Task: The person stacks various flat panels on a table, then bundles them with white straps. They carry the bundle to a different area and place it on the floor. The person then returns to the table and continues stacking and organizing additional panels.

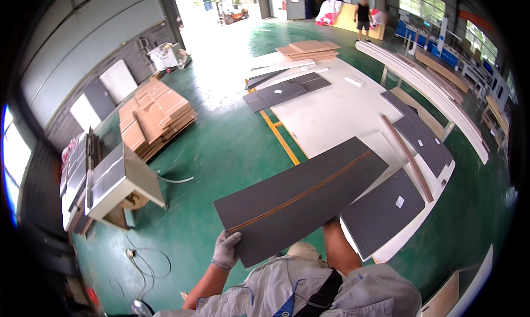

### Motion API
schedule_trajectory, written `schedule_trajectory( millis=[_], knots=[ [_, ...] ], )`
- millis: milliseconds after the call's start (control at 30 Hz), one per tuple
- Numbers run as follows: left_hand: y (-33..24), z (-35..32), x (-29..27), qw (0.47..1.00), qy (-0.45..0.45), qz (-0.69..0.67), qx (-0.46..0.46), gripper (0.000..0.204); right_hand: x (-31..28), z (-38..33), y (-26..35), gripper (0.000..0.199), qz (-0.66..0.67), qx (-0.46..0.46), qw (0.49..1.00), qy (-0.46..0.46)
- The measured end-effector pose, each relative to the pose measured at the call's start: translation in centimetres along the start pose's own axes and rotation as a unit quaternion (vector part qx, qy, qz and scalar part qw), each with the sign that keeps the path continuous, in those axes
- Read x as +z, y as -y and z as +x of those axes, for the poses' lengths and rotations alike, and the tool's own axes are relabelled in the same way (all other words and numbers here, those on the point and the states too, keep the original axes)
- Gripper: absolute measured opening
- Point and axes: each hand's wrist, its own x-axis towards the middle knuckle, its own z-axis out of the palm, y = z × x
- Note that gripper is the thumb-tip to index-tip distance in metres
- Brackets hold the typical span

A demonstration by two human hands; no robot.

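The gloved left hand [226, 250] grips; the right hand [332, 221] is mostly hidden.

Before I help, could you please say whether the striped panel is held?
Held: the left hand grips the striped panel by its left end; right hand mostly hidden.

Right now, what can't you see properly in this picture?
All in the head view:
Most of the right hand: hidden behind the striped dark board.
That board's underside: turned away from the camera.
The beige panel, lower right: cut off by the bottom edge.
Details of the orange vehicle: too small.
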Motion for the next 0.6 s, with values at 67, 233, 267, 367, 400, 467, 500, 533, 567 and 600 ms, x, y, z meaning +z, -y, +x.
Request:
schedule_trajectory(
  millis=[67,233,267,367,400,467,500,533,567,600],
  knots=[
    [-0.5,8.3,1.4,0.999,0.033,0.009,-0.039,0.040,0.7,3.0,0.8,0.059,-0.009,-0.046,0.998,-0.042],
    [3.6,28.9,5.0,0.985,0.142,0.028,-0.094,0.041,1.5,11.7,1.0,0.059,-0.028,-0.069,0.988,-0.133],
    [4.5,32.6,5.6,0.981,0.136,0.020,-0.139,0.041,0.6,13.8,0.7,0.058,-0.072,-0.082,0.984,-0.140],
    [8.6,44.7,6.2,0.938,0.211,0.117,-0.248,0.048,-1.5,20.6,-1.5,0.050,-0.123,-0.075,0.963,-0.226],
    [8.1,47.5,8.3,0.898,0.242,0.198,-0.311,0.049,-2.1,22.0,-2.3,0.048,-0.168,-0.098,0.945,-0.262],
    [9.7,53.3,7.0,0.829,0.287,0.307,-0.368,0.048,-1.1,24.1,-3.0,0.050,-0.134,-0.092,0.955,-0.248],
    [9.9,56.2,8.0,0.780,0.323,0.360,-0.398,0.046,-1.6,25.5,-1.7,0.054,-0.150,-0.121,0.930,-0.312],
    [9.9,58.7,9.4,0.727,0.357,0.407,-0.423,0.045,-3.2,26.2,0.0,0.060,-0.160,-0.135,0.919,-0.334],
    [9.7,61.6,10.6,0.668,0.392,0.455,-0.440,0.044,-5.5,26.6,1.6,0.066,-0.167,-0.152,0.908,-0.353],
    [9.5,65.1,12.0,0.663,0.417,0.481,-0.393,0.043,-9.5,26.4,3.7,0.073,-0.226,-0.164,0.838,-0.469]
  ],
)
